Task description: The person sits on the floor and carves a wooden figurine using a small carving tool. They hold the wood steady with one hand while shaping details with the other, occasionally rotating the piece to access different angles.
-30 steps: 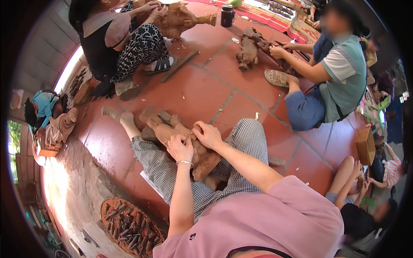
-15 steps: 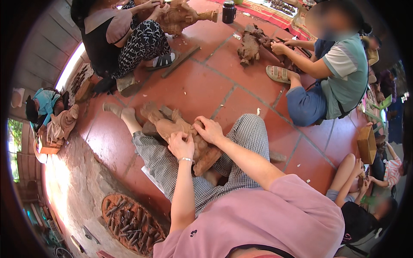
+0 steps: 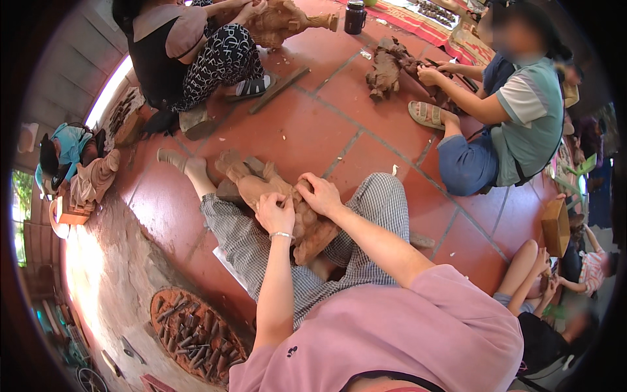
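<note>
I sit on the red tiled floor [image 3: 313,137], and the carving [image 3: 253,188], a reddish-brown wooden figure, lies between my legs, slanting from upper left to lower right. My left grip [image 3: 275,212] is on its near side, thumb and fingers bent in close together; I cannot tell whether they pinch anything. My right grip [image 3: 320,197] is against its far right edge, fingers curled down onto the wood; whether they close firmly on it, I cannot tell. My two grips are near each other but apart, with carved wood between them. A bracelet [image 3: 281,234] circles my left wrist. My checked trousers [image 3: 382,209] flank the carving, the right knee bent up and the left leg stretched out to a beige shoe [image 3: 172,159].

At my lower left is a pale slab [image 3: 127,274]. On it an oval tray [image 3: 163,300], reddish-brown inside, holds many short dark pieces [image 3: 206,333], with two small tools [image 3: 132,350] just beside it.

Across the floor, at upper left, a person [image 3: 157,65] in a black and pink top has both hands on a larger figure [image 3: 281,25]. Near that person's sandal lies a plank [image 3: 279,90]. A dark flask [image 3: 354,17] stands beyond. At upper right, a person in a teal top [image 3: 532,124] works at a rough dark piece of wood [image 3: 386,73]. Behind is a red mat [image 3: 418,27]. At far left, someone in blue [image 3: 70,144] is bent close to another figure [image 3: 96,179].
</note>
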`<state>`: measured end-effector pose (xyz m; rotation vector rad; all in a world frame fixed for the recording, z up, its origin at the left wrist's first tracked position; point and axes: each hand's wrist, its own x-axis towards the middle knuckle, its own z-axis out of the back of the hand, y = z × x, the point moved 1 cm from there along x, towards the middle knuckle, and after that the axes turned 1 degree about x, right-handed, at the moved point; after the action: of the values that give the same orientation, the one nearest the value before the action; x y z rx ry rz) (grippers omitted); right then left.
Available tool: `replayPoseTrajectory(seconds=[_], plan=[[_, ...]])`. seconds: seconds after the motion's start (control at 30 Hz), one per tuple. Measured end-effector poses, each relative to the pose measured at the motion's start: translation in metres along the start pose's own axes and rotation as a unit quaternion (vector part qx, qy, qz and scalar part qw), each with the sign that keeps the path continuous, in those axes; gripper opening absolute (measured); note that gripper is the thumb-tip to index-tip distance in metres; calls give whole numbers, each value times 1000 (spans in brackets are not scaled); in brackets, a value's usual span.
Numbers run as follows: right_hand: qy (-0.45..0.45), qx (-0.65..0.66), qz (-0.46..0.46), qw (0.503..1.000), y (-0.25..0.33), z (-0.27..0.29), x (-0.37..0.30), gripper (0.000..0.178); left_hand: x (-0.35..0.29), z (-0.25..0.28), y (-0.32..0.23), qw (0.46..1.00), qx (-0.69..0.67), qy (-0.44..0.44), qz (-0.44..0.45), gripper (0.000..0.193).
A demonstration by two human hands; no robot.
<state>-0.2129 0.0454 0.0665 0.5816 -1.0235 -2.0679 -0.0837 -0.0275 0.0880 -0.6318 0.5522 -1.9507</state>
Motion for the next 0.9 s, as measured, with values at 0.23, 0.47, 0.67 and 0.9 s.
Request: replayPoseTrajectory(seconds=[0.23,0.47,0.67,0.9], plan=[[7,-5,1,1000,-3,-1,-2,38,-13,4,13,999,-44,11,4,16],[8,-1,-7,1000,-3,0,1,38,-3,-1,6,1000,-2,21,9,19],[20,-10,-16,1000,-1,1,0,38,-2,7,9,1000,-22,1,-17,20],[5,-7,-14,1000,0,3,0,38,10,7,29,997,-37,47,-41,22]])
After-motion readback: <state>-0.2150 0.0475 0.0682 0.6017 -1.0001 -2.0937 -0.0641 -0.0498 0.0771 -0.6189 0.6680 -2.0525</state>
